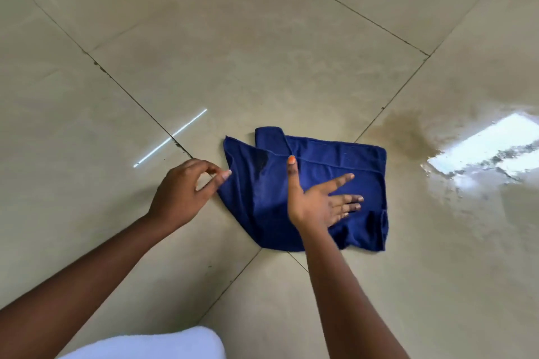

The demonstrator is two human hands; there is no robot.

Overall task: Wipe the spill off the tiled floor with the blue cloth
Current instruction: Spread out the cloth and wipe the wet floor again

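The blue cloth [332,166] lies roughly folded on the beige tiled floor [248,52], with one corner turned up at its far edge. My right hand [318,198] hovers over the middle of the cloth, palm turned up and fingers spread, holding nothing. My left hand [186,192] is at the cloth's left edge, fingers loosely curled, thumb and forefinger close to the edge; whether they pinch the fabric is unclear. The spill [414,137] is a brownish wet patch on the tile to the right of the cloth, spreading into a shiny wet area.
A bright window reflection [484,148] glares on the wet floor at the right. A thin streak of light [170,138] lies left of the cloth. Dark grout lines cross the floor. White fabric [163,344] shows at the bottom edge.
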